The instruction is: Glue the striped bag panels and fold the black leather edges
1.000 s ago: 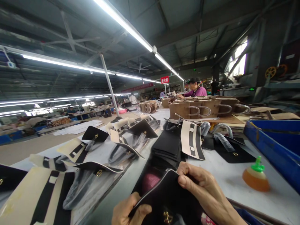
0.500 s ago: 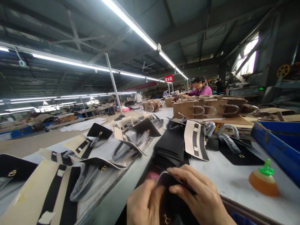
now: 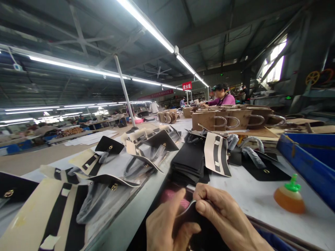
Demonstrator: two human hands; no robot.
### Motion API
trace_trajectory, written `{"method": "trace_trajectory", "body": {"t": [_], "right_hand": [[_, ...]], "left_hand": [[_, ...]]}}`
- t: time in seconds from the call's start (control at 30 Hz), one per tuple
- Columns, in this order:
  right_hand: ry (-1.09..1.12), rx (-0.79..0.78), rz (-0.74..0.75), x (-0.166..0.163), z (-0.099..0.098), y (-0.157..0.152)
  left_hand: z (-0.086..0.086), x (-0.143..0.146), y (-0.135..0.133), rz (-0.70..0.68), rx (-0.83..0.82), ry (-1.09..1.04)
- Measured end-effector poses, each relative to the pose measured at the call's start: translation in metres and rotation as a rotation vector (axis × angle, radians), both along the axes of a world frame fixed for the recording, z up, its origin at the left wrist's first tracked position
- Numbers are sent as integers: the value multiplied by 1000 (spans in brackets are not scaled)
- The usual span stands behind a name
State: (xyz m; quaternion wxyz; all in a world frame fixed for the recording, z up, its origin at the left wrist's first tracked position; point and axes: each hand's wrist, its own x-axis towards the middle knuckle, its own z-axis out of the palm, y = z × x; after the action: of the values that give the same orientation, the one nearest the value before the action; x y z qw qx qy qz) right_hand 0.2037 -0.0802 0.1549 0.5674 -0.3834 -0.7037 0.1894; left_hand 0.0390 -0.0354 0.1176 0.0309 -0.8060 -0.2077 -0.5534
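Observation:
At the bottom centre, both my hands grip one black leather piece [image 3: 187,218] with a pale edge. My left hand [image 3: 164,226] wraps its left side, thumb pressed on top. My right hand [image 3: 222,216] pinches its upper right edge with curled fingers. Something pink [image 3: 170,196] shows just behind the piece. A stack of flat black leather panels [image 3: 190,161] lies right beyond my hands on the white table [image 3: 251,195].
Cream-and-black bag flaps with gold clasps [image 3: 110,153] cover the table's left and middle. An orange glue bottle with green cap [image 3: 289,198] stands at right beside a blue bin [image 3: 306,157]. Tan handled bags [image 3: 230,120] line the back. A person in purple [image 3: 222,97] works far off.
My hands drew together on the black piece and folded it smaller; my left hand rose from the lower left to its left side. The view shifted slightly.

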Motion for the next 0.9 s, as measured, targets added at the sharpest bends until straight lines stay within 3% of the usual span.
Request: {"method": "trace_trajectory", "body": {"t": [0.07,0.13,0.33,0.5,0.77,0.9], "right_hand": [[102,-190,132,4,0,-1],[138,-248,155,7,-4,0],[-67,111,-90,3,-13,5],[-216,350,-158,-3,-5,5],[-365,290,-253,-7,2,-1],[-316,254,-280,-12,0,3]], "left_hand": [[-1,1,1,-87,29,14],[-3,4,0,-91,-24,-50],[-8,4,-5,-120,-212,-133],[-7,2,-4,-39,-182,-94],[-9,5,0,-95,-194,-30],[-6,15,-5,-11,-98,-78]]}}
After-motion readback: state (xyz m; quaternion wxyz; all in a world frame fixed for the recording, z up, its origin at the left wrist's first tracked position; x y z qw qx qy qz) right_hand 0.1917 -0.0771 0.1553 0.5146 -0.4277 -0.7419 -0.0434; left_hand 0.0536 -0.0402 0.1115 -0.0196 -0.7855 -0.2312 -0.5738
